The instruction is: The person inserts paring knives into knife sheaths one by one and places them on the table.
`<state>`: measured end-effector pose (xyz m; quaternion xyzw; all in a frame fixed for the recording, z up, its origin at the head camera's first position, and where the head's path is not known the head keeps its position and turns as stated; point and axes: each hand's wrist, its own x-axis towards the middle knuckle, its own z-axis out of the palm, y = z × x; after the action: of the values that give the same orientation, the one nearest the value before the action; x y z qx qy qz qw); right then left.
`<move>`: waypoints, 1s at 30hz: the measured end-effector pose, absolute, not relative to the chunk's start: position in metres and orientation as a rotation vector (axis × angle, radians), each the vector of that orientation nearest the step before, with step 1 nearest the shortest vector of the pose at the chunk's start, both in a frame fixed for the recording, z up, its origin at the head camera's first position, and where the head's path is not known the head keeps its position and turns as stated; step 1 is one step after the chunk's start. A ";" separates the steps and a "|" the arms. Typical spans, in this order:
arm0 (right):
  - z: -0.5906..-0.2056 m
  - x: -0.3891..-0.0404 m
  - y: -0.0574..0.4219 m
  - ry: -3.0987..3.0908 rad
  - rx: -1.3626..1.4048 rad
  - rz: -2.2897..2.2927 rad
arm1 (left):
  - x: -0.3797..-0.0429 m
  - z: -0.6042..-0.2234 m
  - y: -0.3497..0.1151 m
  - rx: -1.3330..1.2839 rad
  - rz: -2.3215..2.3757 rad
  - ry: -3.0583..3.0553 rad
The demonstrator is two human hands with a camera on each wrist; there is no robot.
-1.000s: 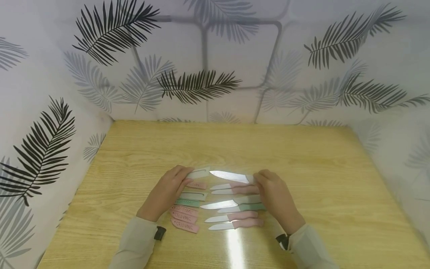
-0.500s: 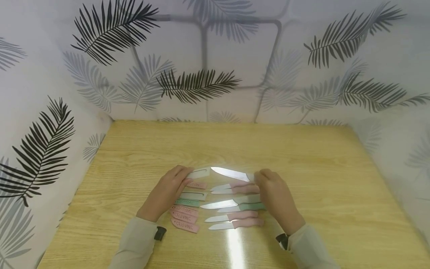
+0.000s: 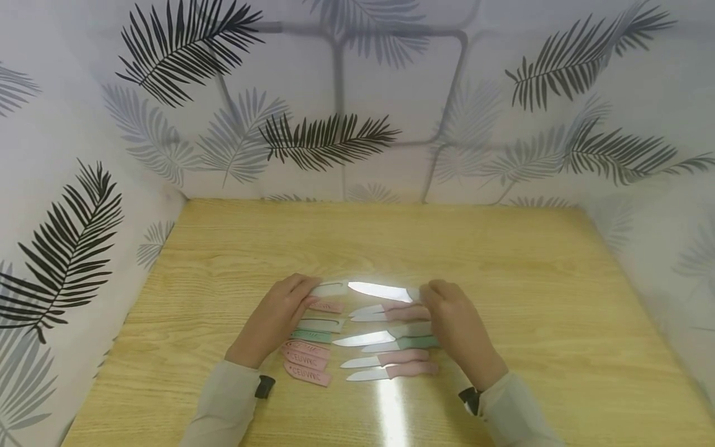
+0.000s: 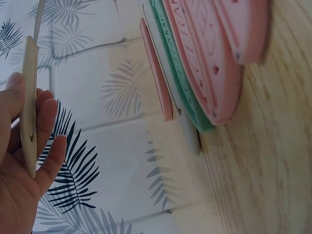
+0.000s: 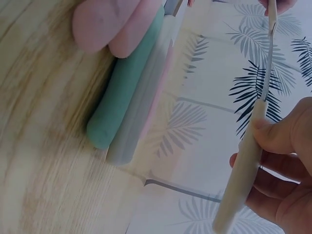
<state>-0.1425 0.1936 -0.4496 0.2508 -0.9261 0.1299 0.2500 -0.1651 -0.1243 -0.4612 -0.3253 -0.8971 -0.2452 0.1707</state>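
From my remote seat I take the green knife [image 3: 419, 342] as my mark: two pink knives [image 3: 403, 370] lie on its near side, three pink sheaths [image 3: 307, 374] nearer and left. The grey knife [image 3: 414, 330] lies just beyond it. Farther past the mark, raised off the tabletop [image 3: 558, 292], the right grip [image 3: 460, 326] has its fingers wrapped round the handle of the pale knife [image 3: 381, 291]; the left grip [image 3: 281, 320] pinches the pale sheath [image 3: 331, 288], thumb against fingers. I judge the step to be lining up tip and mouth (whether the tip is inside, I cannot tell). The next move seems to call for a straight, level slide, fingers off the cutting edge. Right of and beyond the mark I have open wood, out to the far edge by the wall [image 3: 391, 177]; below the grips, other blades leave little room.
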 end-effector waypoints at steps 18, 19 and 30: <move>-0.449 -0.138 0.184 -2.514 0.785 0.397 | -0.160 -0.460 -0.114 -1.032 -0.607 -2.514; -0.449 -0.138 0.184 -2.509 0.790 0.403 | -0.160 -0.459 -0.113 -1.037 -0.613 -2.511; -0.454 -0.141 0.180 -2.431 0.863 0.453 | -0.160 -0.461 -0.107 -1.139 -0.604 -2.432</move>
<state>-0.1406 0.1797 -0.4539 0.3184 -0.8967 0.1671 0.2581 -0.1604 -0.1071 -0.4610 -0.4058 -0.8670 -0.2153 0.1932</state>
